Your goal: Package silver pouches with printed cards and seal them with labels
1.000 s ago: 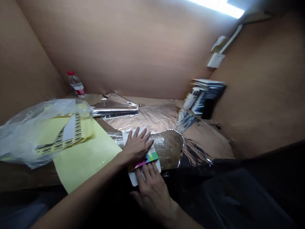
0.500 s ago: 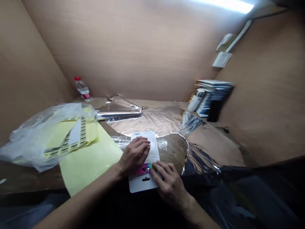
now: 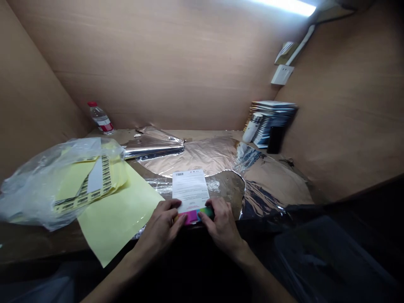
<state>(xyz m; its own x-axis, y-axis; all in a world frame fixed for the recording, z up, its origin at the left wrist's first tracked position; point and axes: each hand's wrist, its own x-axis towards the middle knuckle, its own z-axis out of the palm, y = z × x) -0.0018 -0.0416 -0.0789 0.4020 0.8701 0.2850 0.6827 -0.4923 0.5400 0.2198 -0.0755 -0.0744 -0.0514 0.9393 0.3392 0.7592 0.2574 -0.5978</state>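
A flat white printed box (image 3: pixel 190 189) lies at the table's near edge, a barcode and fine print on its upper face. Its near end is a colourful strip (image 3: pixel 191 217) in pink, blue and green. My left hand (image 3: pixel 162 223) grips the near left corner, thumb on the pink part. At the near right corner, my right hand (image 3: pixel 223 224) has its fingers on top and its thumb against the blue-green part. Fingers and thumbs of both hands are closed on the box. Its underside is hidden.
Crinkled silver foil (image 3: pixel 208 158) covers much of the table. To the left are a yellow sheet (image 3: pixel 126 210) and a clear plastic bag (image 3: pixel 34 181) with label sheets. Behind stand a bottle (image 3: pixel 101 120), a white flask (image 3: pixel 252 128) and a stack of booklets (image 3: pixel 277 111).
My left hand has come down from the box's upper face to its near left corner. The white flap with the hanger hole no longer shows; the colourful end does. The view has shifted slightly.
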